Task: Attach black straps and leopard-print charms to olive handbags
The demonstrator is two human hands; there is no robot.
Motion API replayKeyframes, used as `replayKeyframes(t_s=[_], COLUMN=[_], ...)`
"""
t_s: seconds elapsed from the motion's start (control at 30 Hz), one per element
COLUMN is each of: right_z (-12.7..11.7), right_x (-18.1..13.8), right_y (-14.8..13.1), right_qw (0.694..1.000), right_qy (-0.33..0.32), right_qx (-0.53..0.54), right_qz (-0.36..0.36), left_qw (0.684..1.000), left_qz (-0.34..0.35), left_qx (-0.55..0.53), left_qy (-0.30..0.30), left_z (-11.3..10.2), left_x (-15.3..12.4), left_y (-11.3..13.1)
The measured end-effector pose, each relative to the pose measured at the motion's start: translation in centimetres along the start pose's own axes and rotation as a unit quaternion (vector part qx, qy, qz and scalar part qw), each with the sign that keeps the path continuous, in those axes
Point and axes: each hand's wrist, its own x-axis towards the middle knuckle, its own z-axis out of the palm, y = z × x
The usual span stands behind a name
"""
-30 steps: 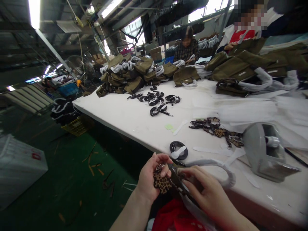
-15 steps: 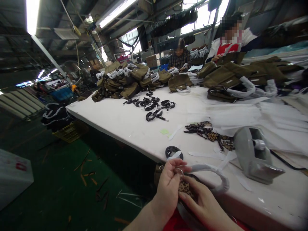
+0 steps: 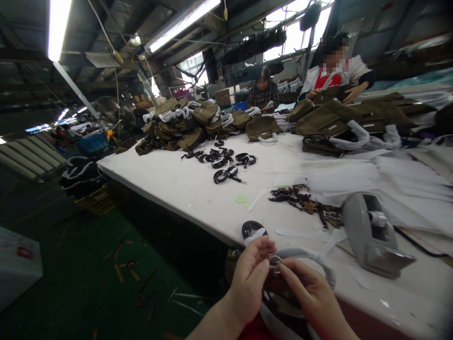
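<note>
In the head view, my left hand [image 3: 249, 276] is closed, its thumb and fingertips at a small metal ring [image 3: 275, 259]. My right hand [image 3: 309, 288] pinches that ring from the other side. The brown-and-black part below the ring is dark and blurred. Beneath my hands lies an olive bag [image 3: 231, 264], largely hidden by them. Its handle [image 3: 323, 264], wrapped in white, arches behind my right hand onto the table. Just beyond my left fingers rests a coiled black strap [image 3: 252, 228] with a white band around it.
A grey tape dispenser [image 3: 370, 236] stands on the white table [image 3: 170, 189] at right, beside leopard-print pieces [image 3: 307, 200]. Coiled black straps [image 3: 221, 160] lie mid-table. Olive bags [image 3: 180, 125] are heaped behind. Two people [image 3: 262, 92] work across the table.
My right hand has come up to the ring and pinches it. The leopard-print piece that showed between my hands is no longer clearly visible. A co-worker's hands have spread on a bag.
</note>
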Motion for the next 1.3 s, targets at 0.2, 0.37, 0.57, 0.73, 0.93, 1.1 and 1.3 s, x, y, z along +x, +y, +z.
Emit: replayKeyframes(t_s=[0.2,0.37,0.57,0.73,0.93,1.1,1.3], right_z=[-0.4,-0.8,-1.8,-2.0,-2.3,-4.5,-8.7], right_x=[-0.1,0.1,0.6,0.7,0.2,-0.1,-0.9], right_y=[1.0,0.6,0.2,0.9,1.2,0.8,1.0], right_qw=[1.000,1.000,0.995,0.985,0.945,0.950,0.946], right_qy=[-0.006,0.008,-0.031,-0.135,-0.185,-0.114,-0.030], right_qx=[0.015,-0.020,-0.086,0.018,0.179,0.235,0.295], right_qz=[0.020,-0.007,-0.052,0.109,0.199,0.169,0.134], left_qw=[0.975,0.964,0.936,0.910,0.924,0.935,0.863], left_qz=[0.074,0.063,0.103,0.122,0.146,0.165,0.043], left_qx=[0.207,0.258,0.334,0.387,0.350,0.296,0.337], left_qy=[0.020,0.024,-0.042,-0.082,-0.044,-0.103,-0.375], left_z=[-0.7,-0.5,-1.1,-1.3,-1.0,-1.0,0.4], left_x=[0.4,0.5,0.5,0.5,0.9,-2.4,-3.8], left_y=[0.9,0.7,1.7,2.3,2.3,2.2,-2.3])
